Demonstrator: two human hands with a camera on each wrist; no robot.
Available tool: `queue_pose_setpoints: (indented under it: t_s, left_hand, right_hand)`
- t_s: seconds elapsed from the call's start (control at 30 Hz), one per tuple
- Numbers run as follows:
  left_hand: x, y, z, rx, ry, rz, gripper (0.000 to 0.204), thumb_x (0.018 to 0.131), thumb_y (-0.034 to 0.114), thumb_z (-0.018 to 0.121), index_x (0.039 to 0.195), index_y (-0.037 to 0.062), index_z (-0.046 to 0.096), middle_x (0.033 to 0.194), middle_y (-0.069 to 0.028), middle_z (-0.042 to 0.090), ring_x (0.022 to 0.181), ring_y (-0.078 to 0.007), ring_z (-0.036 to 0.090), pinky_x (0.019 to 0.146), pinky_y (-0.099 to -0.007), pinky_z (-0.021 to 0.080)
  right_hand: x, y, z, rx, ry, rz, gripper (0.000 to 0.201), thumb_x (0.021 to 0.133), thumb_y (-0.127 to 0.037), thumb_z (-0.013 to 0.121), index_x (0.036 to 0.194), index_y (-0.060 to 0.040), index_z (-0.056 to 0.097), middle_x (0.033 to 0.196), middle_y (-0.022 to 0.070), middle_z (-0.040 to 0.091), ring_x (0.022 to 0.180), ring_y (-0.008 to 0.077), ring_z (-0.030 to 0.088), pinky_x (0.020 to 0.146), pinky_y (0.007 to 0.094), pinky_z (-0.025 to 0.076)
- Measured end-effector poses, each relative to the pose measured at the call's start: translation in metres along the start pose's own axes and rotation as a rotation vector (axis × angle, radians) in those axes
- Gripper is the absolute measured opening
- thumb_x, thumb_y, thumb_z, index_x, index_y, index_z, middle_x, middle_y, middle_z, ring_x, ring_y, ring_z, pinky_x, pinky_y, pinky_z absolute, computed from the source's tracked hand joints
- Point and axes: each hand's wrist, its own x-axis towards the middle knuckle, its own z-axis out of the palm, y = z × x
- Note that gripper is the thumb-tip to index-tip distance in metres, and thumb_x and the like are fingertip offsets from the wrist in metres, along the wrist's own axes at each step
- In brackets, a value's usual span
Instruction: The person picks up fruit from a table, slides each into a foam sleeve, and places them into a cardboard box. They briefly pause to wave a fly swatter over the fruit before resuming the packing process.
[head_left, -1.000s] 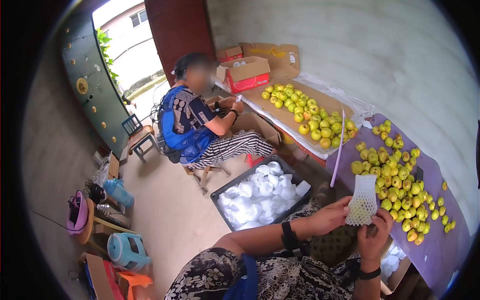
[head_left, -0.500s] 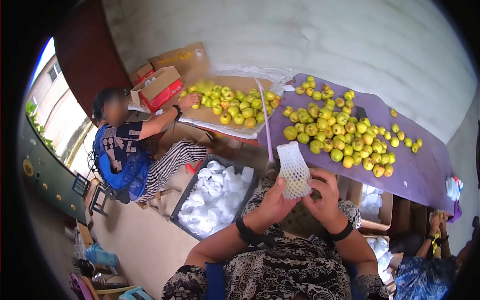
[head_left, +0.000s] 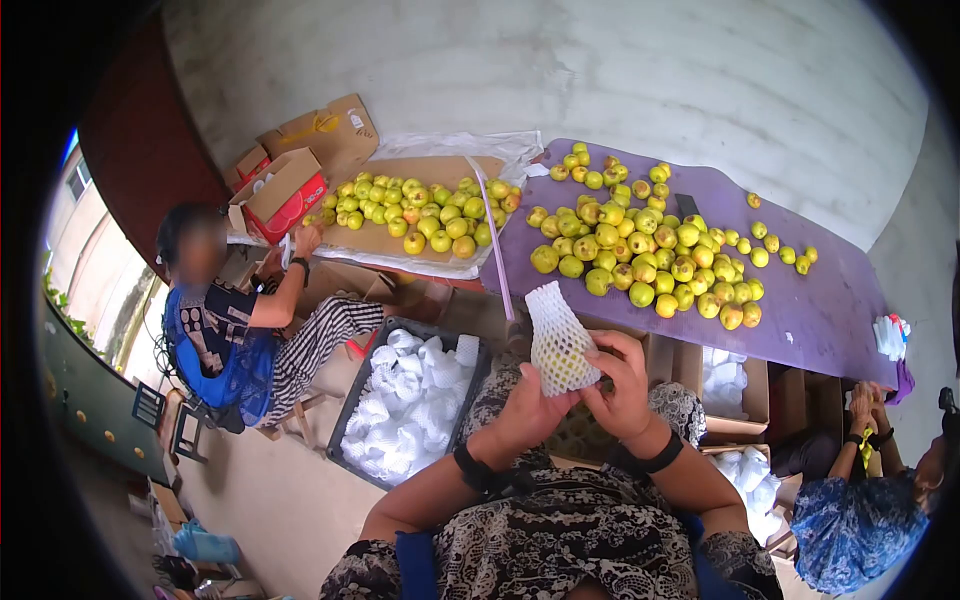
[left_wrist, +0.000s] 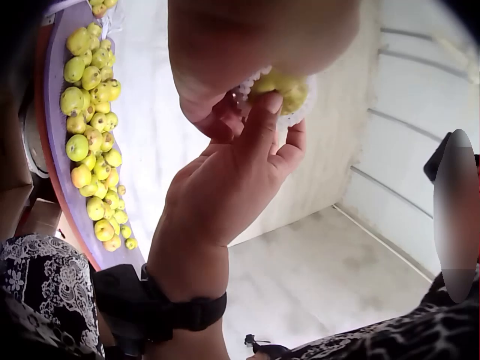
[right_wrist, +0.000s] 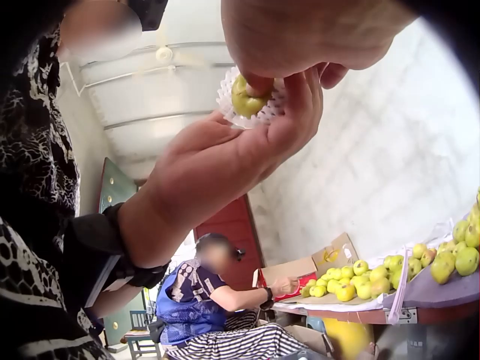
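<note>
The left hand (head_left: pixel 530 410) is curled round the low part of a white net (head_left: pixel 553 325) and grips it, with its thumb up along the side. The right hand (head_left: pixel 625 390) holds the same net from the other side. Its fingers are bent, and the wrist views show its thumb pressing on the apple (right_wrist: pixel 246 106) inside.

There is one net in the hands, and one apple shows in it. A purple table (head_left: pixel 830 280) and a brown board (head_left: pixel 450 168) bear lots of loose apples (head_left: pixel 650 250), too piled up to count. There is one black crate (head_left: pixel 472 395) full of white nets, and two boxes (head_left: pixel 737 426) with white stuff in them. Two other people (head_left: pixel 230 340) are near.

Make the net the middle of a clock in the head view. Its top tips to between 11 and 12. The table is at 1 to 2, the board at 10 and the crate at 8. The boxes are at 3 and 4. One person is at 9 and one at 4.

The left arm (head_left: pixel 415 500) comes up from 7, and the right arm (head_left: pixel 705 485) from 5. The hands are close together, and each wrist wears a black band (head_left: pixel 660 455)
</note>
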Motion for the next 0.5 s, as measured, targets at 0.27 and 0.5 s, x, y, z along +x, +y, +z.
queue_pose_setpoints:
  t_s: [0.27,0.5]
  left_hand:
    - [-0.006,0.007,-0.016,0.199,0.06,-0.01,0.068,0.086,0.005,0.065,0.137,0.0073,0.02,0.138,-0.013,0.039,0.13,-0.0229,0.042,0.106,-0.0402,0.04]
    - [-0.003,0.015,-0.031,0.446,-0.025,0.029,0.076,0.076,-0.004,0.07,0.133,0.0083,0.022,0.132,-0.0125,0.044,0.119,-0.0251,0.052,0.101,-0.0413,0.045]
  right_hand:
    - [0.009,-0.007,-0.015,0.157,-0.038,0.089,0.046,0.071,-0.005,0.072,0.115,-0.0043,0.056,0.121,0.0206,0.051,0.107,0.0355,0.057,0.088,0.041,0.049]
    - [0.062,-0.016,-0.05,0.05,0.034,0.06,0.017,0.082,0.002,0.06,0.098,-0.0029,0.063,0.093,0.0111,0.063,0.094,0.0315,0.061,0.083,0.0372,0.047]
